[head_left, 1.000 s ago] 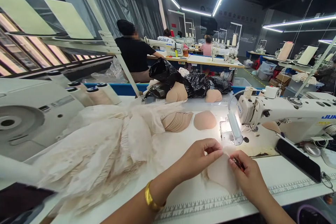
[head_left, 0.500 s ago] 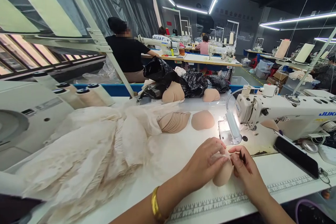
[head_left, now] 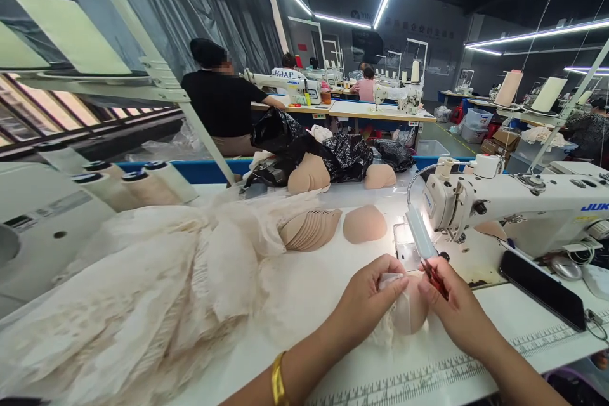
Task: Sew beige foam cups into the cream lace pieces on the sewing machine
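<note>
A beige bra cup point(head_left: 413, 309) with thin white fabric over one side hangs between my two hands, just in front of the sewing machine. My left hand point(head_left: 375, 295) is closed, pinching the white fabric at the cup's upper edge. Closed as well, my right hand point(head_left: 445, 297) grips red-handled thread snips point(head_left: 434, 279), its thumb against the cup's right edge. The snips' tips point up and left. Past my hands, the sewing machine point(head_left: 514, 203) has its needle area lit by a lamp. A single beige cup point(head_left: 365, 224) lies left of it, beside a fanned stack of cups point(head_left: 310, 229).
A heap of cream lace fabric point(head_left: 143, 292) covers the table's left. A phone point(head_left: 541, 288) lies at right, near a printed ruler strip point(head_left: 428, 365). Black plastic bags point(head_left: 349, 157) and more cups point(head_left: 308, 173) stand at the back. Ahead, a person in black point(head_left: 219, 101) sits at another machine.
My hands have drawn slightly apart, and the cup has turned to show more of its surface and the white fabric. The snips in my right hand now show red. The view has shifted slightly.
</note>
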The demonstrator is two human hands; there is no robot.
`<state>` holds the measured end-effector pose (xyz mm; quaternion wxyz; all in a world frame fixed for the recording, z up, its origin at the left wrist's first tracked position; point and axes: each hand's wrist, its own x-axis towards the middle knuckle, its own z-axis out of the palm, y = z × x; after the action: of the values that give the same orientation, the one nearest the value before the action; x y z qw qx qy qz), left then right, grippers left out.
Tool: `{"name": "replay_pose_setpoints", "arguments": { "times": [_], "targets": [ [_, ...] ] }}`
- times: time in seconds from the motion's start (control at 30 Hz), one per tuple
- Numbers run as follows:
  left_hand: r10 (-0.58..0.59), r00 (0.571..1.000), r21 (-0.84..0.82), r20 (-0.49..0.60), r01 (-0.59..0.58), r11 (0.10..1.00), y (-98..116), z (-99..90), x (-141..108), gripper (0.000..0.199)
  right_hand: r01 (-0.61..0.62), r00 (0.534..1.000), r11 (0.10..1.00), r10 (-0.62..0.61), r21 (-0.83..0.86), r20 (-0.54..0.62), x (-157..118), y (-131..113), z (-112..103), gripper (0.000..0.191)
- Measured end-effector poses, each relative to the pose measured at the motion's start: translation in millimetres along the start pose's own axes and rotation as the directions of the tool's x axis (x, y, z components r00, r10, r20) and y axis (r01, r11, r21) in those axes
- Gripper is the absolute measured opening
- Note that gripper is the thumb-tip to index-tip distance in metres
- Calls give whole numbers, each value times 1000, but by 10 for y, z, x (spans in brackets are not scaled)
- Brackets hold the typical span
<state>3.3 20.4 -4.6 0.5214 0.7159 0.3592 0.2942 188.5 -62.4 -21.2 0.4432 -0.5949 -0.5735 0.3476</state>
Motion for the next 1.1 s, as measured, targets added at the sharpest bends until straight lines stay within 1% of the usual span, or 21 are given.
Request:
{"name": "replay_pose_setpoints", "arguments": {
  "times": [0.07, 0.13, 0.2, 0.27, 0.37, 0.57, 0.77, 0.9, 1.1],
  "targets": [
    [-38, 999, -23, -9, 38, 999, -1, -4, 10, 28, 93, 992, 983, -104, -157, -68, -2, 65, -9, 29],
    [-70, 997, -46, -18, 69, 997, -6, -8, 19, 29, 201, 961, 928, -249, -313, -123, -3, 142, 11, 23],
    [-92, 995, -68, -25, 90, 994, -11, -9, 27, 30, 292, 917, 860, -377, -419, -134, -4, 204, 48, 18],
    [-106, 994, -84, -23, 103, 991, -11, -6, 31, 29, 344, 884, 810, -450, -475, -127, -7, 235, 82, 16],
    [-115, 993, -101, -15, 113, 988, -11, -2, 35, 28, 364, 864, 777, -488, -513, -127, -17, 236, 110, 15],
    [-115, 993, -145, -11, 113, 983, -46, -7, 45, 27, 377, 836, 744, -530, -551, -144, -31, 235, 121, 15],
    [-100, 995, -99, -24, 98, 990, -35, -23, 38, 27, 388, 818, 728, -554, -565, -152, -32, 231, 130, 14],
    [-86, 996, -64, -21, 84, 994, -23, -35, 30, 25, 397, 815, 725, -560, -562, -147, -36, 221, 134, 14],
    [-83, 996, -28, -14, 83, 996, -13, -33, 21, 23, 409, 784, 668, -606, -622, -135, -39, 211, 138, 14]
  ]
}}
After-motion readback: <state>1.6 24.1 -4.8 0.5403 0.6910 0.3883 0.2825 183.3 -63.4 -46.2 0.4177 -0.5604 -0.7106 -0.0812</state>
